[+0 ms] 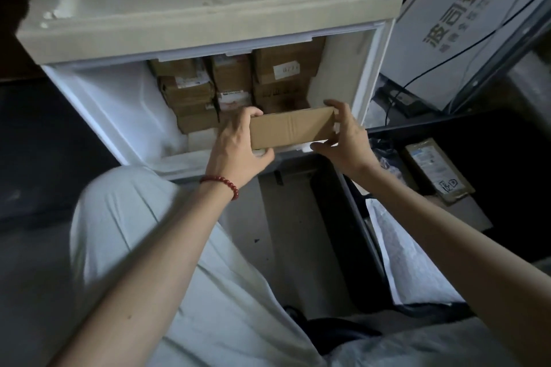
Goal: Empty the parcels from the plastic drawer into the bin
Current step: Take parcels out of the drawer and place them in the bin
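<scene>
A white plastic drawer (119, 116) stands pulled out of its beige cabinet (208, 12). Several brown cardboard parcels (232, 80) are stacked at its back and right side. Over the drawer's front right corner I hold a plain brown cardboard parcel (290, 129) between both hands. My left hand (238, 149) grips its left end, fingers curled over the top edge. My right hand (346, 131) grips its right end, thumb underneath. The dark bin (372, 235) stands low at the right, with a white padded bag (408, 259) and a labelled brown parcel (438, 170) inside.
A large white box with printed characters (465, 27) leans at the upper right, with black cables (417, 80) running in front of it. My knees in light trousers (155, 232) fill the lower part of the view. Dark floor lies to the left.
</scene>
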Motion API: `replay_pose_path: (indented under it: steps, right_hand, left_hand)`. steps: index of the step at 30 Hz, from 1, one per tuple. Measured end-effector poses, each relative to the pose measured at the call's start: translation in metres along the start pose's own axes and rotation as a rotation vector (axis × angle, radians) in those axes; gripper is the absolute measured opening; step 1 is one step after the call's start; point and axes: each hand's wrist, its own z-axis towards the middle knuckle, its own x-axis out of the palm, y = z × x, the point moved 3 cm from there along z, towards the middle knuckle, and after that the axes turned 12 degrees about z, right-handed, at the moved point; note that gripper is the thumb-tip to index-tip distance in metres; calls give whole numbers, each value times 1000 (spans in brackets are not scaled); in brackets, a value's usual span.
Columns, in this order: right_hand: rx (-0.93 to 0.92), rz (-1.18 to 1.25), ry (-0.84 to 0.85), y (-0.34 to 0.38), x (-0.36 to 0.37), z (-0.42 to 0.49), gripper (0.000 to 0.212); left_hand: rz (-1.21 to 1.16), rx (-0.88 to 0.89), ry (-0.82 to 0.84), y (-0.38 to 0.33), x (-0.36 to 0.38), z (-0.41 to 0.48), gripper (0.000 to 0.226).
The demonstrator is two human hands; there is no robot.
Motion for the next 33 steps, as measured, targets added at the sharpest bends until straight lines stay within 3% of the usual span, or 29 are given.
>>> replay_pose_path:
  steps: [3, 9, 13, 19, 25, 33]
  right_hand:
    - [8, 22, -63, -10, -6, -7, 76]
    - [37, 10, -32, -23, -15, -8, 75]
    - [93, 129, 23, -21, -13, -6, 81]
    - [203, 470, 110, -17, -4, -13, 79]
    - [232, 481, 87, -22, 2, -16, 89]
    - [224, 526, -57, -25, -7, -16, 67]
  left_hand:
    - [-16, 43, 32, -9, 3, -4, 61]
    - [-115, 72, 57, -13, -1, -5, 62]
    - [-268, -10, 66, -11, -3, -6, 67]
    - [-365, -150, -72, -3, -11, -6, 65]
    - [-345, -170, -77, -3, -10, -9, 57]
    - [-247, -30, -49, -9, -10, -8, 89]
